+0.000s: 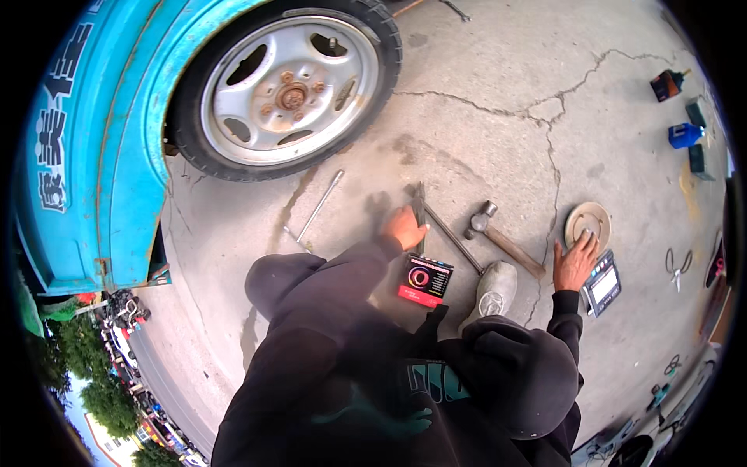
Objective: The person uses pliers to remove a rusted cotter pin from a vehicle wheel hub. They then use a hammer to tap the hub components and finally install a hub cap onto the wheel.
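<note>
Below the silver wheel (289, 92), on cracked concrete, left hand (404, 227) closes round a dark, slender metal tool (420, 204), one end on the ground; right hand (576, 262), fingers spread, rests flat beside a round hubcap (588, 222), hammer (502, 237) between

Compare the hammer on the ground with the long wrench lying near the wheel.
The hammer has a wooden handle and a stubby metal head; the wrench is one thin, all-metal bar. The hammer lies between the left hand and right hand; the wrench lies further left, nearer the wheel. Both rest flat on the cracked concrete, untouched.
</note>
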Tool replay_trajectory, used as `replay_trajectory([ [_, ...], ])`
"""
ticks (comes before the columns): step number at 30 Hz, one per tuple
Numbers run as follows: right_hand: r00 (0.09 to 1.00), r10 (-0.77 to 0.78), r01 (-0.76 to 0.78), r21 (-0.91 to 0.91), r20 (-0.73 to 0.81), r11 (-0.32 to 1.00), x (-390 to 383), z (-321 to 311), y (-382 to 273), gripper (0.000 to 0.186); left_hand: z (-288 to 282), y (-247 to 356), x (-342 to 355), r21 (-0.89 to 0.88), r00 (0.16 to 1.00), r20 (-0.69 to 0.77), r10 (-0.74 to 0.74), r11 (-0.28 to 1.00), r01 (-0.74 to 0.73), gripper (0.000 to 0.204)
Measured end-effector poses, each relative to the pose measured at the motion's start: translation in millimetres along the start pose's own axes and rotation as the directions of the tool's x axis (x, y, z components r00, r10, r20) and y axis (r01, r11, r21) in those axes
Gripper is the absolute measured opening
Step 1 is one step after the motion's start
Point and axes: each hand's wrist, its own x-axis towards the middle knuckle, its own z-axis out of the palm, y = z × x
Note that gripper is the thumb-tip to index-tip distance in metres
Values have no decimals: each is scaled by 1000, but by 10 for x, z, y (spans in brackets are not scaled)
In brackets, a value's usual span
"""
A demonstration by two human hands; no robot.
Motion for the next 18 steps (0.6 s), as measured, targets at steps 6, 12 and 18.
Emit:
replay_trajectory([
  [6, 966, -257, 258, -27, 32, 966, 214, 473, 425, 28, -724, 483, -310, -40, 985, -71, 159, 986, -162, 62],
  [12, 825, -560, 520, 478, -69, 707, 994, -1353, -674, 12, -1651, 311, -946, -216, 926, -248, 284, 916, -338, 71],
  [18, 205, -937, 944, 310, -281, 114, 1240, -2871, -2616, 14, -2469, 242, -1249, -270, 692, -672, 263, 783, -560, 67],
])
